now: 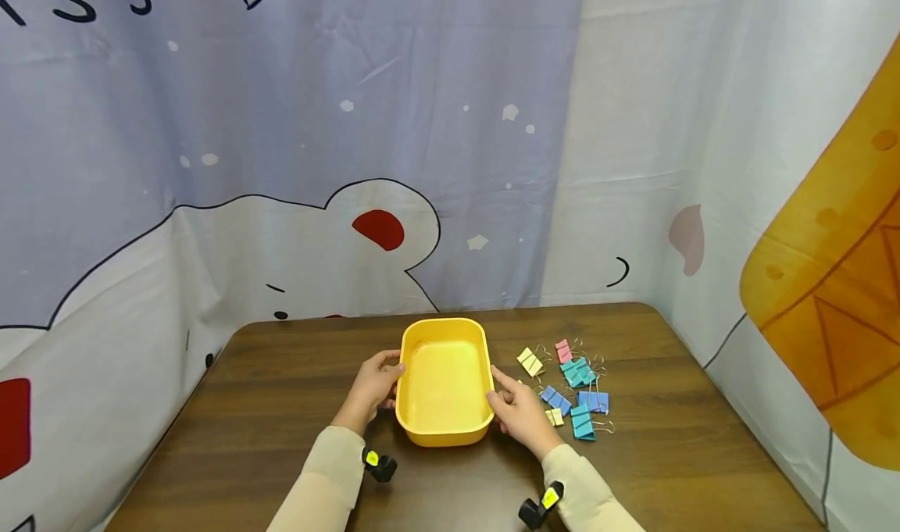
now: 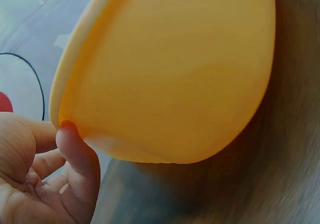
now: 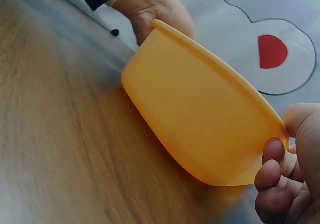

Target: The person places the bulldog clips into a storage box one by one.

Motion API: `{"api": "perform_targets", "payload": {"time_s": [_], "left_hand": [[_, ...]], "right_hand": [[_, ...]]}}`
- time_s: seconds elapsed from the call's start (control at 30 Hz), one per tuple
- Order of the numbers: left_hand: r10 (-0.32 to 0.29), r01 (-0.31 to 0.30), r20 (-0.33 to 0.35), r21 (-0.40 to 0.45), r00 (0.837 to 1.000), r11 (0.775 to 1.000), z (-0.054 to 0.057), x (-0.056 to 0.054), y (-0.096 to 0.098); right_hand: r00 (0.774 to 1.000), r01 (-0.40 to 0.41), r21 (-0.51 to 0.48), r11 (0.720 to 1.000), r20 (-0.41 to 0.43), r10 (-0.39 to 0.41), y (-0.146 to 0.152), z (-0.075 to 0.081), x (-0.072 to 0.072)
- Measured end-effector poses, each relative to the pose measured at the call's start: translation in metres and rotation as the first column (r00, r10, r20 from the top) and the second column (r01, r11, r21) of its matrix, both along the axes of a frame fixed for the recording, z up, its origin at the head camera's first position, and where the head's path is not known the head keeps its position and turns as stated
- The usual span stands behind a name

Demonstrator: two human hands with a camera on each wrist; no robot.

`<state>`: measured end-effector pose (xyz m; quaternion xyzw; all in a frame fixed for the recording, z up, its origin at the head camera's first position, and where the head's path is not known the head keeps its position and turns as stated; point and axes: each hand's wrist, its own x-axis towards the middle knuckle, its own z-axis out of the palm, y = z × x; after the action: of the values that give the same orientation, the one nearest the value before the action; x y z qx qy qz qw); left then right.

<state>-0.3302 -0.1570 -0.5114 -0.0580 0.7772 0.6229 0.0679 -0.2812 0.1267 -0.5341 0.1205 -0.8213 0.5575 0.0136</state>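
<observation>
A yellow plastic bin (image 1: 444, 391), rectangular with rounded corners, is held between both hands over the middle of the table in the head view. My left hand (image 1: 368, 387) grips its left wall, thumb near the rim. On the opposite side my right hand (image 1: 523, 413) holds the right wall between thumb and fingers. The left wrist view shows the bin (image 2: 170, 73) close up with the left fingers pinching its edge. Through the right wrist camera, the bin (image 3: 195, 108) appears tilted, with right fingertips (image 3: 273, 151) against its outer wall.
Several binder clips lie just right of the right hand: a pink one (image 1: 563, 351), yellow ones (image 1: 530, 362), teal ones (image 1: 583, 423) and blue ones (image 1: 594, 402). The brown wooden table (image 1: 675, 454) ends at a printed curtain (image 1: 485, 165) behind.
</observation>
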Motion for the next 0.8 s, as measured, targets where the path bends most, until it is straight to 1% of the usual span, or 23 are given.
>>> {"api": "perform_targets", "payload": {"time_s": [0.23, 0.53, 0.8], "left_hand": [[0.007, -0.007, -0.008, 0.054, 1.000, 0.999, -0.005, -0.001, 0.016], [0.017, -0.015, -0.025, 0.101, 1.000, 0.995, -0.007, -0.005, 0.028], [0.018, -0.016, -0.021, 0.102, 1.000, 0.995, -0.008, -0.008, 0.034]], "right_hand": [[0.996, 0.079, -0.014, 0.997, 0.032, -0.078, 0.013, -0.003, -0.001], [0.993, 0.096, -0.047, 0.994, 0.069, -0.093, 0.023, 0.000, -0.003], [0.988, 0.114, -0.051, 0.992, 0.107, -0.108, 0.027, 0.004, 0.000]]}}
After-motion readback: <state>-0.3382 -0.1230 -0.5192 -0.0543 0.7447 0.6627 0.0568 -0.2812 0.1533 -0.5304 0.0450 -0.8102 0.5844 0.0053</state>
